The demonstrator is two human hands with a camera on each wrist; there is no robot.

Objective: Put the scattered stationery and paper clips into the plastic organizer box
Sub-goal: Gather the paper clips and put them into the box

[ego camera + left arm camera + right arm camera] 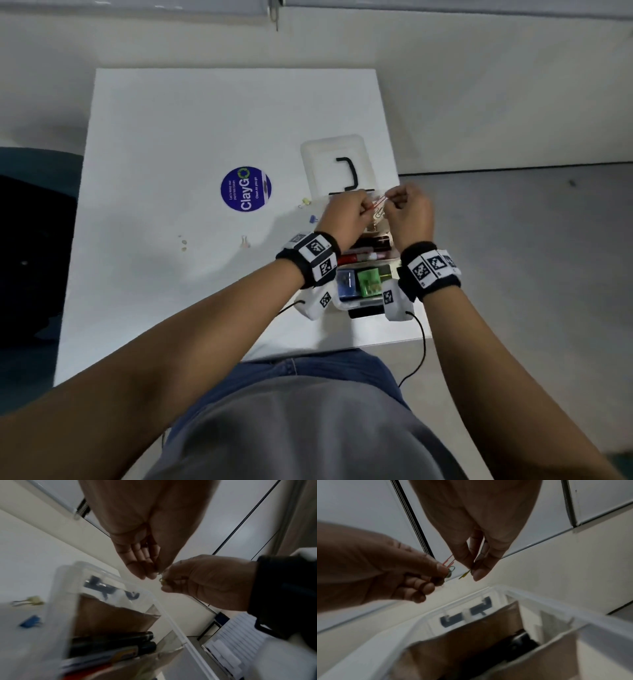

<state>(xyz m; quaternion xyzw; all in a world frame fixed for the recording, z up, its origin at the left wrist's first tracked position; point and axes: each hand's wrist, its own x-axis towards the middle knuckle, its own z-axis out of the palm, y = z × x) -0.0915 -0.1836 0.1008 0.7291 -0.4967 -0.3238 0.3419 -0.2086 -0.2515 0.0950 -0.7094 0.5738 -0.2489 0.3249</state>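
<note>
white table [154,274] holds scattered binder clips [245,241] beside organizer box [363,301].

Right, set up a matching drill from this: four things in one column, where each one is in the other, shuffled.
Things:
1. red paper clip
2. yellow paper clip
3. blue binder clip
4. green box

Places:
a. lying on the table
b. pinched by the right hand
c. inside the organizer box
d. held by the left hand

Pairs: 1-d, 2-b, 3-a, 4-c
</note>
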